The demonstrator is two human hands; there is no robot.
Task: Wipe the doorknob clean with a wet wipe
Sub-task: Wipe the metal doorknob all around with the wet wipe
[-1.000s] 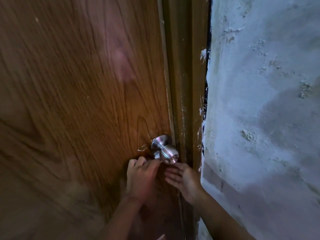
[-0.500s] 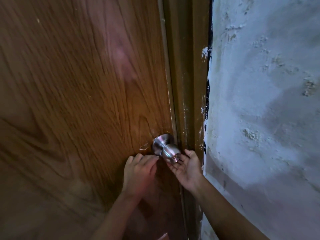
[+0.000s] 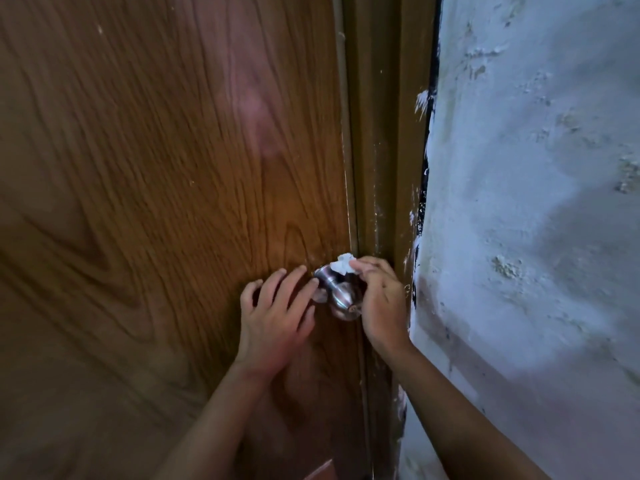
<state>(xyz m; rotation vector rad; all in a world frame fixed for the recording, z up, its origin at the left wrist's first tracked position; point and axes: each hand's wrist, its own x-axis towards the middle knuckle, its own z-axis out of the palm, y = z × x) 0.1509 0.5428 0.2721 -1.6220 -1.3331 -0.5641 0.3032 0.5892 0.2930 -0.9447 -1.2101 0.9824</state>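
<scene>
The wooden door [image 3: 156, 202] fills the left of the view. Against it, just left of the knob, the left hand [image 3: 277, 313] is seen with fingers spread and relaxed, grasping nothing; its fingertips [image 3: 313, 282] are close to the knob's neck, though whether they touch it cannot be told. The metal doorknob [image 3: 341, 299] is mounted near the door's edge, beside the door frame [image 3: 384, 150]. A crumpled white wet wipe [image 3: 341, 265] is pressed on the upper part of the knob's neck, near the door face, and is pinched by the curled fingers of the right hand [image 3: 381, 299], which is wrapped over the knob from the right. The rough white wall [image 3: 536, 202] is seen furthest right.

The wiping appears to be only begun, at the neck. For the step to be done well, the wipe should be kept flat against the metal and drawn round the whole neck, then over the rounded face and its keyhole centre. The door would best be steadied by the free hand, so that pressure is not lost.
</scene>
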